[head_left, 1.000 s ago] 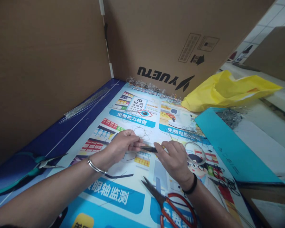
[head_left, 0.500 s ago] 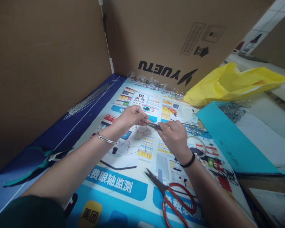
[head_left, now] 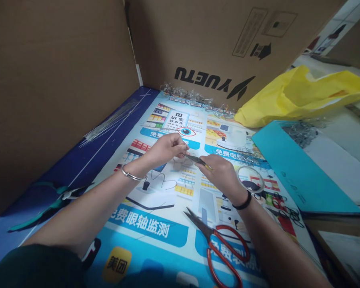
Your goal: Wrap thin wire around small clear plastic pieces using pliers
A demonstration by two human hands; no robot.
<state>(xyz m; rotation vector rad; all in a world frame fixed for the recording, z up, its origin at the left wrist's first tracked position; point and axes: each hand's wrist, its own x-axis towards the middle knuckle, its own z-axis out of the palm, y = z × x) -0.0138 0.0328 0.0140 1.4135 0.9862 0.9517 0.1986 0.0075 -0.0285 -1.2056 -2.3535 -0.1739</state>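
Left hand [head_left: 169, 149] is pinching what looks like thin wire [head_left: 185, 154] at the tips of pliers [head_left: 195, 159], above the poster [head_left: 180, 216]; right hand [head_left: 220, 172] is gripping them. Steadying both wrists should be helping.

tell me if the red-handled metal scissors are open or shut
Slightly open: the red-handled metal scissors show two blade tips a little apart, with the handles spread.

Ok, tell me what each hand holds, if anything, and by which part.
The right hand holds dark-tipped pliers by the handles. The left hand is pinched shut near their tip; anything in it is too small to tell.
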